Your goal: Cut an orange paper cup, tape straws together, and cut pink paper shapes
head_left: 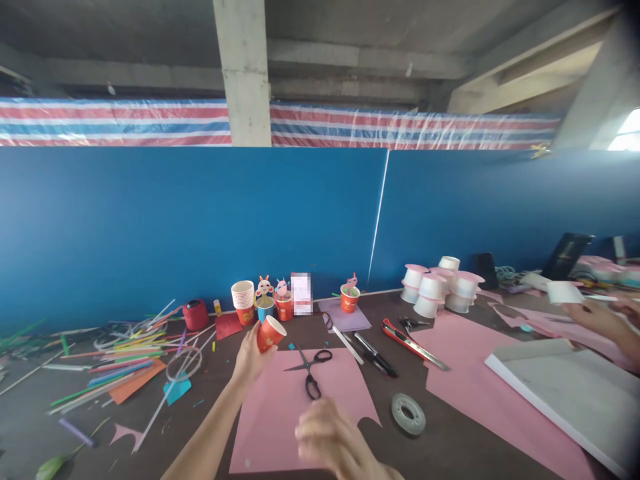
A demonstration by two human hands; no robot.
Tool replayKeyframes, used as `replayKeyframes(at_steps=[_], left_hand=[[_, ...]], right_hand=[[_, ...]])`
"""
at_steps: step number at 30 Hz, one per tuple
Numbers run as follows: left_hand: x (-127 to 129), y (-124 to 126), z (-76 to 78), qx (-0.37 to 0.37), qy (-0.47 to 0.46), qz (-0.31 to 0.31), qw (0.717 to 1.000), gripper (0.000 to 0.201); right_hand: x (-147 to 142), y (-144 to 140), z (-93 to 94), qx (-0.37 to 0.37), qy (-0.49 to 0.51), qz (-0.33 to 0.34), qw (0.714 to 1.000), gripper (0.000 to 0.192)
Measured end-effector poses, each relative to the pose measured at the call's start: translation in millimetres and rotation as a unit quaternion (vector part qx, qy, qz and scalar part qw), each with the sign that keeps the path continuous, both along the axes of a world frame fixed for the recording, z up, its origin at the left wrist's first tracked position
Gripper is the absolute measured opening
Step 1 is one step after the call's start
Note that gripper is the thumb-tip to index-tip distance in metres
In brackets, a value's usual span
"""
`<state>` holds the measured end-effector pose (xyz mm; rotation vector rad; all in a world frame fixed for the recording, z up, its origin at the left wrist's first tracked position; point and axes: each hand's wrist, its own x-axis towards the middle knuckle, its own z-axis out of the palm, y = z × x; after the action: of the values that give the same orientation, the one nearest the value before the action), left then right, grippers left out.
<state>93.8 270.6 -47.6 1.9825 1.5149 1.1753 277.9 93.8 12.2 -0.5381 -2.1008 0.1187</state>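
Observation:
My left hand (249, 358) is raised over the table and grips a red paper cup (271, 333), tilted with its white mouth facing right. Lower down, my right hand (333, 440) hovers blurred above a pink paper sheet (280, 417), its fingers loosely apart and holding nothing. Black-handled scissors (310, 372) lie open on the same sheet, just beyond my right hand. A roll of clear tape (409, 413) rests on the dark table to the right.
Coloured straws (117, 360) and paper scraps litter the left. Decorated cups (273, 303) and a cup stack (243, 298) line the blue wall. A red utility knife (407, 341), pens (373, 353), white cups (440, 287), a white board (575, 393) and another person's hand (603, 323) are at right.

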Motion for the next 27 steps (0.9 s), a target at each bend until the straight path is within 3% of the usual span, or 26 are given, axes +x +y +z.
replayKeyframes(at_steps=[2,4,5,8,11,15,23,27], left_hand=[[5.6,-19.3,9.1,-0.069,-0.222,-0.065,0.970,0.059],[13.0,-39.6,15.6,-0.146,-0.379,-0.162,0.899,0.046],[16.6,-48.4,17.4,-0.171,-0.445,-0.180,0.861,0.041],[24.1,-64.4,17.4,-0.245,-0.543,-0.201,0.777,0.032],[27.1,-68.0,14.9,-0.268,-0.569,-0.197,0.752,0.026],[28.7,-68.6,13.4,-0.244,-0.560,-0.197,0.767,0.035],[16.7,-66.1,-8.9,-0.164,-0.450,-0.172,0.861,0.062],[10.1,-59.4,-21.7,-0.150,-0.373,-0.188,0.896,0.062]], right_hand=[[0.1,25.0,-7.4,-0.081,0.048,-0.074,0.993,0.039],[-3.0,48.9,-18.1,-0.182,0.114,-0.145,0.966,0.040],[-5.5,60.5,-23.8,-0.223,0.151,-0.162,0.949,0.040],[-14.0,90.6,-37.8,-0.325,0.193,-0.153,0.913,0.037],[-21.6,108.2,-44.2,-0.372,0.191,-0.102,0.903,0.032],[-29.1,113.4,-46.9,-0.381,0.186,-0.063,0.903,0.038],[-24.2,107.4,-49.6,-0.303,0.156,-0.012,0.940,0.050],[-20.9,106.3,-56.9,-0.297,0.158,-0.031,0.941,0.053]])
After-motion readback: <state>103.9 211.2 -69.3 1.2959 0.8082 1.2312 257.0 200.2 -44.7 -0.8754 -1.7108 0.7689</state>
